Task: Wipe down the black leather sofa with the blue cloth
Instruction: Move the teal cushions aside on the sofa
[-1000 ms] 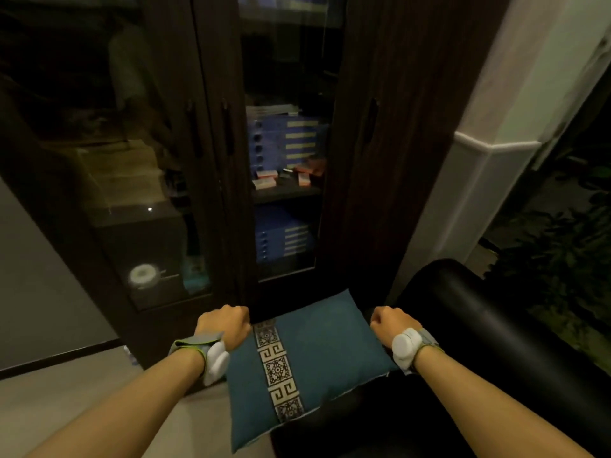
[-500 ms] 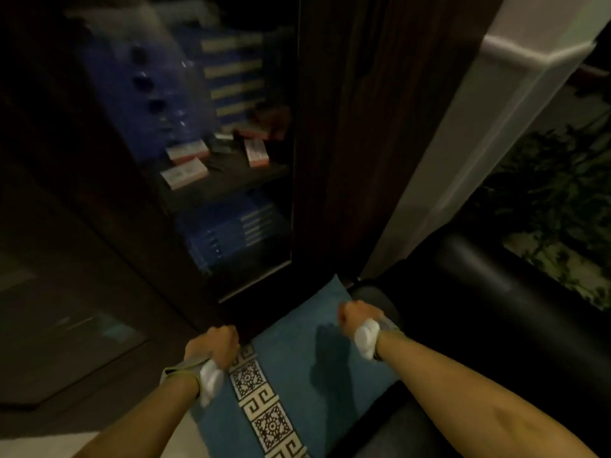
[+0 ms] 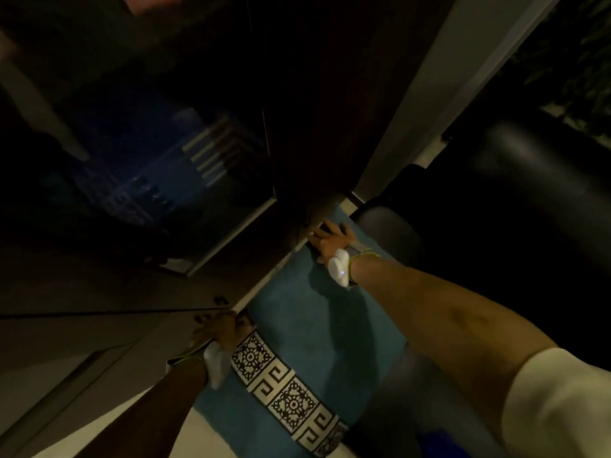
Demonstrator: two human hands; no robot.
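A teal cushion (image 3: 317, 325) with a black-and-white patterned band lies low beside the black leather sofa (image 3: 515, 180). My left hand (image 3: 220, 330) grips the cushion's left far corner. My right hand (image 3: 330, 239) holds its right far corner, fingers spread over the edge. A patch of blue, perhaps the cloth (image 3: 439, 439), shows at the bottom edge under my right arm; it is too dark to be sure.
A dark wooden cabinet (image 3: 297, 110) with glass doors stands just ahead, blue binders (image 3: 155, 173) inside it. A white pillar (image 3: 439, 84) rises between cabinet and sofa. Plants (image 3: 582, 61) are at the far right. Pale floor (image 3: 109, 421) lies at the lower left.
Both hands have lowered the cushion toward the cabinet base beside the sofa, and my view has tilted sharply downward. My right hand's fingers have spread over the cushion corner.
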